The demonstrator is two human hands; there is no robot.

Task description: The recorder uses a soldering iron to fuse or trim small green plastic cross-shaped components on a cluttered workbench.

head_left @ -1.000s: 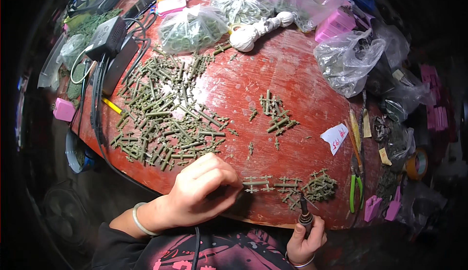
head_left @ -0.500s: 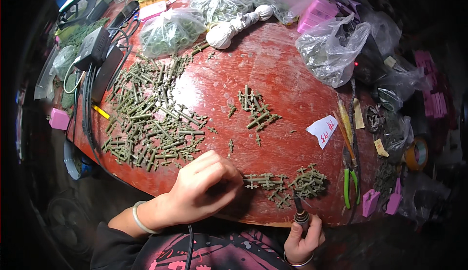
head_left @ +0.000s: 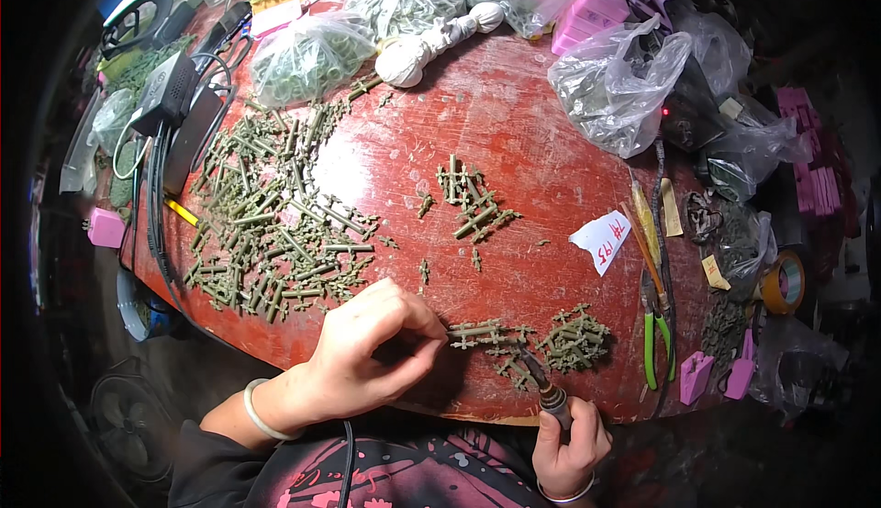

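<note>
I have a red table (head_left: 541, 150) in front of me, its top scuffed and streaked with pale marks. White light glares off it in a bright patch (head_left: 341, 173) toward my left. Below its left edge, I see a fan (head_left: 128, 421) in deep shadow. Darkness hides the room's far sides from me.

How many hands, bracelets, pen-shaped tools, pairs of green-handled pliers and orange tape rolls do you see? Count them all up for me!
Hands: 2 (left hand, right hand)
Bracelets: 2 (left bracelet, right bracelet)
Pen-shaped tool: 1
Green-handled pliers: 1 pair
Orange tape roll: 1
Total: 7
</note>
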